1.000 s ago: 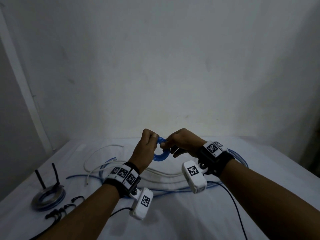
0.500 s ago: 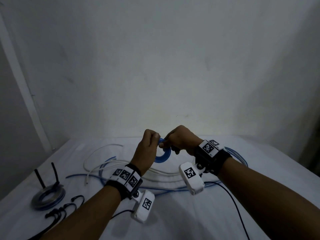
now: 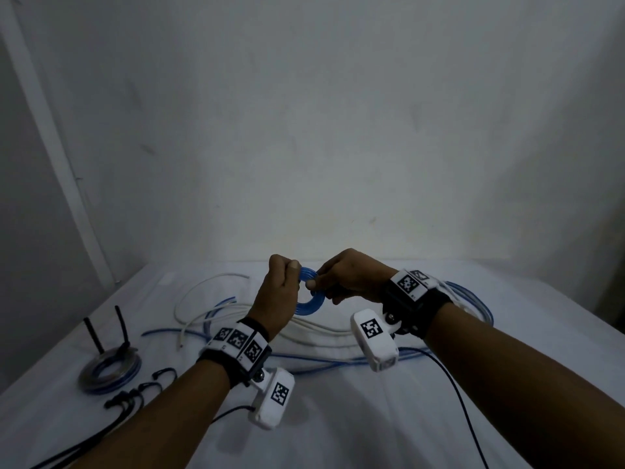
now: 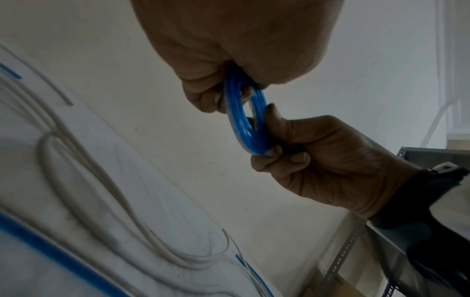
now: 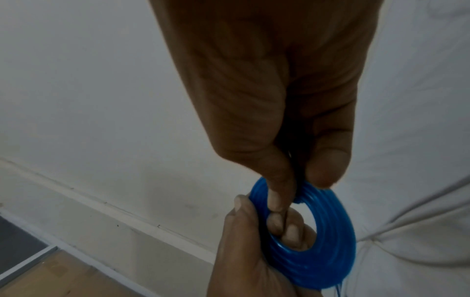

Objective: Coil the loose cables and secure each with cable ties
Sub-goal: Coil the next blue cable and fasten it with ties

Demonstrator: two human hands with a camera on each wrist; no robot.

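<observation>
Above the white-covered table (image 3: 338,418), between the two raised wrists, the left hand (image 3: 279,294) holds a small blue cable coil (image 3: 309,304) with thumb on one face and fingers curled through its centre, evidently to keep the wound turns from springing apart. The right hand (image 3: 351,277) meets the coil at its upper rim: in the right wrist view its thumb and forefinger pinch a thin dark strand lying across the turns, probably a cable tie, though it is too slender and shadowed to identify with certainty. The left wrist view shows the same pairing from below, the coil (image 4: 245,118) seen nearly edge-on and gripped at opposite ends by both hands; this two-point hold would steady the bundle while a tie is threaded or drawn tight. The coil hangs clear of the table, touching only the hands.

Beneath the hands lie the loose cables (image 3: 236,316), white and blue lengths sprawled across the cloth and not yet coiled. At the near left edge rests a finished coil (image 3: 110,368), flat, with two dark tie ends standing upright from it. Just in front of it lie several spare black ties (image 3: 142,390), placed within reach of the left hand, presumably for the cables outstanding.
</observation>
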